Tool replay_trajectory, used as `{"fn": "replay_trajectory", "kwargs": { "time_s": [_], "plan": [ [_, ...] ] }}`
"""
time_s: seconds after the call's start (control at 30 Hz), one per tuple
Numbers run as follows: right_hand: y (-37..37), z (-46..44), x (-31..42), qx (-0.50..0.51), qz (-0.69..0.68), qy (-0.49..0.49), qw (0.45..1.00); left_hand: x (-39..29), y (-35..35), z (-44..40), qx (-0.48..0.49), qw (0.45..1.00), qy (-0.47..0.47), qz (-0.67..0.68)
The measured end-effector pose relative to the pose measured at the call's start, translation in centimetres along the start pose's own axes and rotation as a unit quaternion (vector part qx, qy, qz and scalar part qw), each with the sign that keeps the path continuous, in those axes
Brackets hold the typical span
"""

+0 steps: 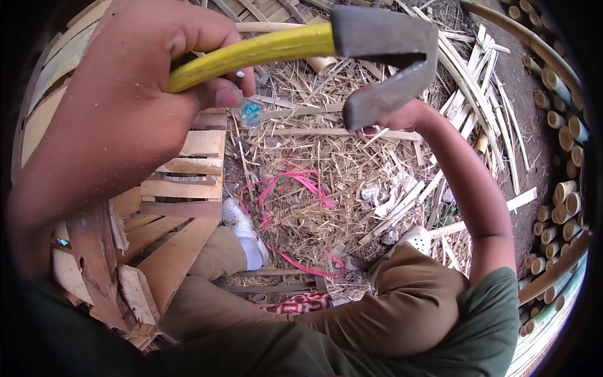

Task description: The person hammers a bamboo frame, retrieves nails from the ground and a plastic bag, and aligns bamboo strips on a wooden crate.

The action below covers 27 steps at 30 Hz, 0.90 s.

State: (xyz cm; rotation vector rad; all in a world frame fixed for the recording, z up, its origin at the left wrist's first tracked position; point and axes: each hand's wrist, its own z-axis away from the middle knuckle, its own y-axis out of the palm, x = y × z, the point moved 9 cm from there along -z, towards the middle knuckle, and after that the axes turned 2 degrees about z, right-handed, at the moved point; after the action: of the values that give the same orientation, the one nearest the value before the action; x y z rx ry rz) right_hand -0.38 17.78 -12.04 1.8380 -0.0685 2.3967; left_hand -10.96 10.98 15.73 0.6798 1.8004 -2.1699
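Close to the camera, my left hand (135, 94) is closed around the yellow handle of a hammer (270, 53). Its grey metal claw head points right. A small shiny spot, perhaps a nail head, shows by the fingertips of that hand. My right hand (405, 116) is farther off, partly covered by the hammer head. Its fingers look curled, but what they hold, if anything, is hidden. Below it lie thin bamboo strips (352, 132). Beside my left arm stands a piece made of wooden slats (182, 210), with rough, split ends.
Bamboo shavings (295, 232) and a pink plastic ribbon (301, 179) cover the ground between my shoes. A crushed clear plastic wrapper (251, 113) lies ahead. Long split strips (468, 94) are heaped at the upper right. Stacked bamboo poles (559, 207) line the right side.
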Motion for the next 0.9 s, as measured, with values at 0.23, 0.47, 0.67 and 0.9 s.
{"fn": "replay_trajectory", "kwargs": {
  "time_s": [0.23,0.47,0.67,0.9],
  "plan": [
    [1.2,1.5,10.2,-0.125,-0.181,-0.073,0.973,-0.1,0.1,-1.4,0.05,0.998,-0.039,0.026],
    [3.0,2.1,16.5,-0.149,-0.178,-0.164,0.959,0.0,0.3,-1.3,0.071,0.995,-0.065,0.028],
    [4.8,1.5,17.7,-0.108,-0.254,-0.199,0.94,0.2,0.1,-1.4,0.082,0.994,-0.072,0.018],
    [5.4,1.2,17.0,-0.093,-0.31,-0.217,0.921,0.0,-0.1,-1.5,0.078,0.994,-0.075,-0.017]
  ]
}}
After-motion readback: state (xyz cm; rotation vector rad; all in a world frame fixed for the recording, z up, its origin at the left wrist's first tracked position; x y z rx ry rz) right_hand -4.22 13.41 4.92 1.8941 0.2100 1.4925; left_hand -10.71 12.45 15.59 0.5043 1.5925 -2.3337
